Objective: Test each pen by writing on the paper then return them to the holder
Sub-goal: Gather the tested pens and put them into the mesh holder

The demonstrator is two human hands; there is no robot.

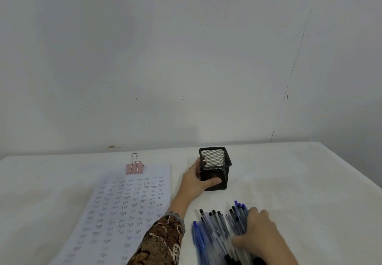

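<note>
A black mesh pen holder (217,173) stands empty on the white table, a little tilted. My left hand (196,180) grips it from the left, thumb across its front and fingers behind. Several blue and black pens (215,229) lie in a loose pile on the table below the holder. My right hand (260,231) lies over the right part of the pile, its fingers curled round a bunch of pens (239,217). A sheet of paper (128,209) covered with rows of handwritten test words lies to the left.
A pink binder clip (134,167) holds the paper's top edge. The table (299,182) wears a white cloth and ends at a pale wall behind; its right edge slants down at the far right. A patterned brown sleeve (163,242) covers my left forearm.
</note>
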